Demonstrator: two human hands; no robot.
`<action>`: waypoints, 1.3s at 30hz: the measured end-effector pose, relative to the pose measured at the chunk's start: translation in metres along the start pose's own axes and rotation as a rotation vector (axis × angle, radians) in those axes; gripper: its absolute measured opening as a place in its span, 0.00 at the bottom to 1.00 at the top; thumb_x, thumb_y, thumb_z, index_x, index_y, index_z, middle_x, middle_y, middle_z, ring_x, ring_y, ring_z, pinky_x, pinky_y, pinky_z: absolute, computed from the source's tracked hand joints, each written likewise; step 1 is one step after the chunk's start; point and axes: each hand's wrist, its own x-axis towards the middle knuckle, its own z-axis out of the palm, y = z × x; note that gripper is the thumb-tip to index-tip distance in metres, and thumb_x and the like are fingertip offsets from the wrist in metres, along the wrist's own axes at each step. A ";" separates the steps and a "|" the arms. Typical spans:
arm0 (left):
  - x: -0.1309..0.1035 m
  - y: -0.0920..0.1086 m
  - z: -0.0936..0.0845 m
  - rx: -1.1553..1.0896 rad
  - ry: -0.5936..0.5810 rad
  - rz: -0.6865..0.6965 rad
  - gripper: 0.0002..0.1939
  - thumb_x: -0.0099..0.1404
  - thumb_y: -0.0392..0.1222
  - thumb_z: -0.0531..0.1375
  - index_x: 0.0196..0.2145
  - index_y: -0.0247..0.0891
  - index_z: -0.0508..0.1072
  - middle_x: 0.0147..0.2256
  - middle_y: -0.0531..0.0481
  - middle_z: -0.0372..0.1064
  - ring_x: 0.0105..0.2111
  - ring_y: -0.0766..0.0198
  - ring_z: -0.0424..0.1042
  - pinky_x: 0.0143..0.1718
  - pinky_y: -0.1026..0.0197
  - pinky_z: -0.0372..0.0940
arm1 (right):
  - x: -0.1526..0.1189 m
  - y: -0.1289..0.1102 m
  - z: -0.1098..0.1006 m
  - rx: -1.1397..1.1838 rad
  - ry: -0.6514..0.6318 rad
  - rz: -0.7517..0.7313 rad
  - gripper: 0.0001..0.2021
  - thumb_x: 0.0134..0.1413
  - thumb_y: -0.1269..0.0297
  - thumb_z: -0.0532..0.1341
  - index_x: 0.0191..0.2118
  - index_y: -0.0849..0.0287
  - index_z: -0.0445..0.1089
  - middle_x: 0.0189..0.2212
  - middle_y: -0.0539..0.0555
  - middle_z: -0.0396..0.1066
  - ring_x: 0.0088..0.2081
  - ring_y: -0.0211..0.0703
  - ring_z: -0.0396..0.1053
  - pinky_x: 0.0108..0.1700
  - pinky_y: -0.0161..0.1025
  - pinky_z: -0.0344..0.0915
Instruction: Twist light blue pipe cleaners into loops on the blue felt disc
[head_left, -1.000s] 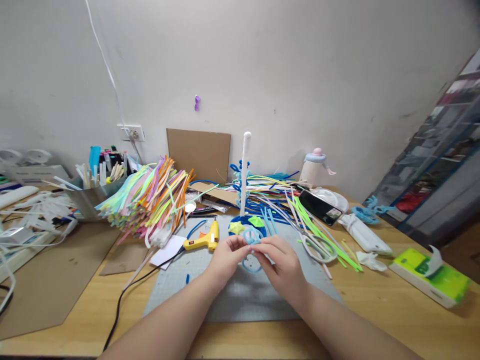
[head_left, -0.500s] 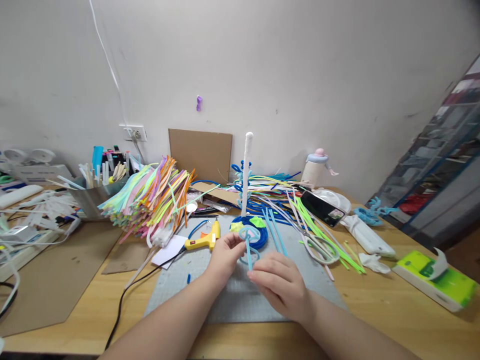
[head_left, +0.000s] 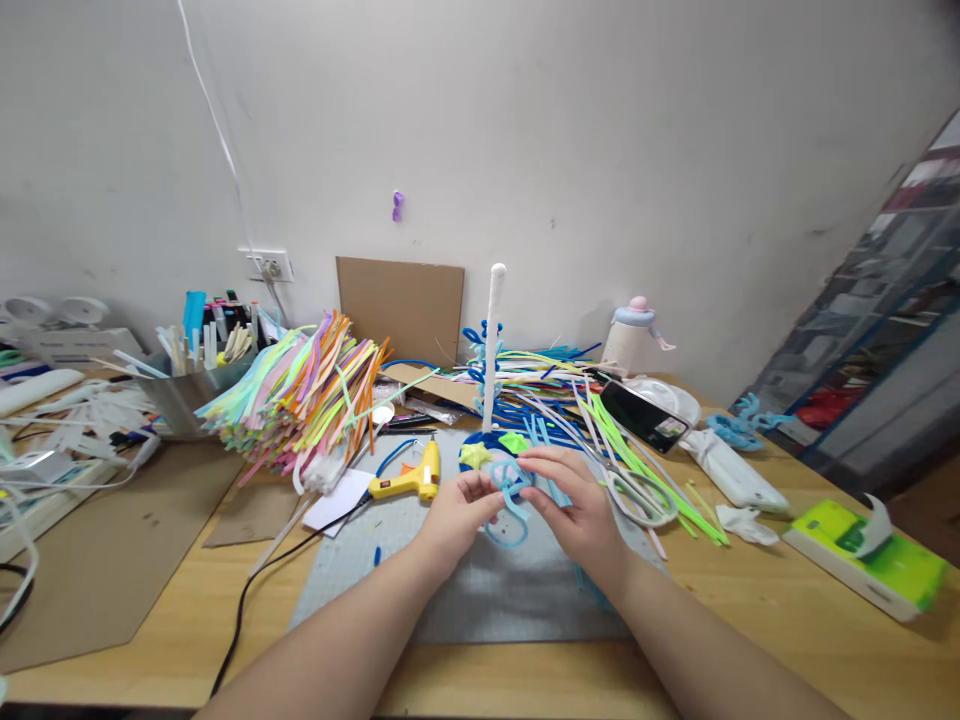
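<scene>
A light blue pipe cleaner point(head_left: 507, 541), bent into loops, is held above the grey cutting mat point(head_left: 480, 610). My left hand point(head_left: 459, 515) pinches it from the left. My right hand point(head_left: 576, 510) has curled fingers at its right side, thumb and forefinger close around the upper loop; the exact contact is blurred. Just behind stands a dark blue round base point(head_left: 466, 440) with a yellow star point(head_left: 475, 457) and a green star point(head_left: 514, 442). A white fuzzy post point(head_left: 492, 350) rises from it, with blue curls beside it. More straight light blue pipe cleaners point(head_left: 555, 490) lie partly hidden behind my right hand.
On the left are a yellow glue gun point(head_left: 409, 484) with a black cord and a large pipe-cleaner bundle point(head_left: 300, 400). Scissors point(head_left: 637, 500), green pipe cleaners point(head_left: 622, 440), a phone point(head_left: 646, 416) and a tissue pack point(head_left: 870, 560) lie right. Cardboard point(head_left: 401, 310) leans on the wall.
My right hand has moved up, from the lower end of the light blue pipe cleaner to beside its upper loop. The straight lower end is now bent over. My left hand has barely shifted.
</scene>
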 end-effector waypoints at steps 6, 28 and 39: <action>0.001 -0.005 -0.002 0.010 -0.072 -0.005 0.16 0.43 0.48 0.66 0.22 0.33 0.69 0.19 0.55 0.62 0.19 0.73 0.59 0.23 0.68 0.55 | -0.003 0.004 0.005 0.164 -0.071 0.147 0.14 0.52 0.63 0.58 0.45 0.55 0.67 0.42 0.56 0.70 0.44 0.48 0.66 0.46 0.47 0.64; -0.007 -0.003 0.001 0.363 -0.020 0.149 0.09 0.51 0.43 0.60 0.24 0.34 0.66 0.21 0.54 0.60 0.22 0.70 0.58 0.24 0.67 0.53 | -0.003 0.009 0.011 0.349 -0.010 0.366 0.05 0.49 0.62 0.60 0.32 0.57 0.70 0.31 0.52 0.70 0.36 0.43 0.67 0.38 0.39 0.64; -0.004 -0.005 0.002 0.204 -0.033 0.106 0.11 0.50 0.43 0.62 0.24 0.33 0.66 0.22 0.54 0.62 0.23 0.70 0.60 0.26 0.67 0.55 | 0.000 0.007 0.012 0.622 -0.062 0.502 0.06 0.47 0.63 0.62 0.34 0.56 0.69 0.35 0.52 0.71 0.40 0.43 0.68 0.42 0.39 0.64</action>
